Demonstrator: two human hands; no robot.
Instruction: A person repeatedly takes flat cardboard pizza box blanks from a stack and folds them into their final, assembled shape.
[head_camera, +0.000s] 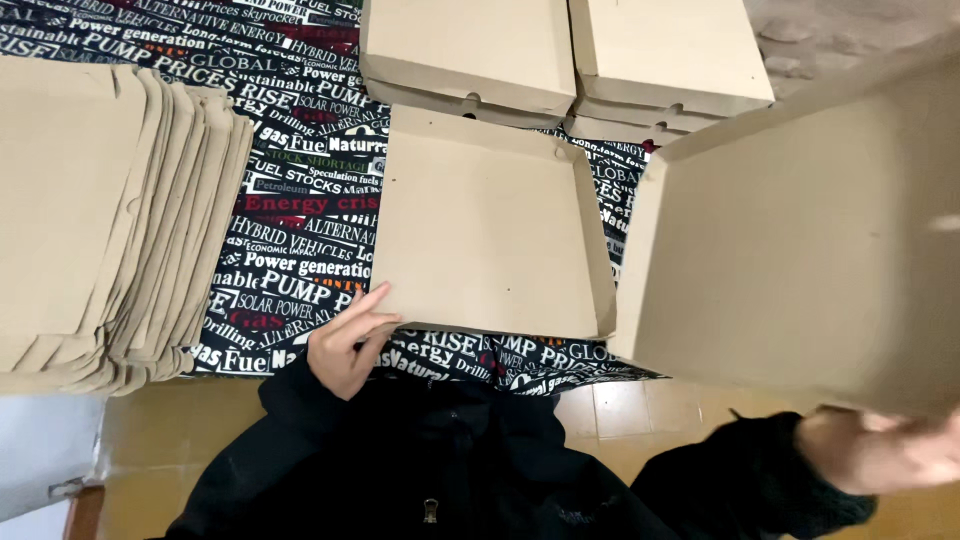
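Two hands: left hand (345, 345), fingers spread, touches the folded box (490, 235); right hand (885, 450) grips the raised box (800, 240).

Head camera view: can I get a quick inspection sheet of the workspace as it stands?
Surface: printed cloth over the work area.
Job's things: folded box in the middle; large box raised at the right.
Clutter: flat cardboard stack on the left; two closed boxes behind.
Grips: left hand touches the folded box's near corner; right hand holds the large box, blurred.
Cables: nothing seen.
Surroundings: tiled floor.
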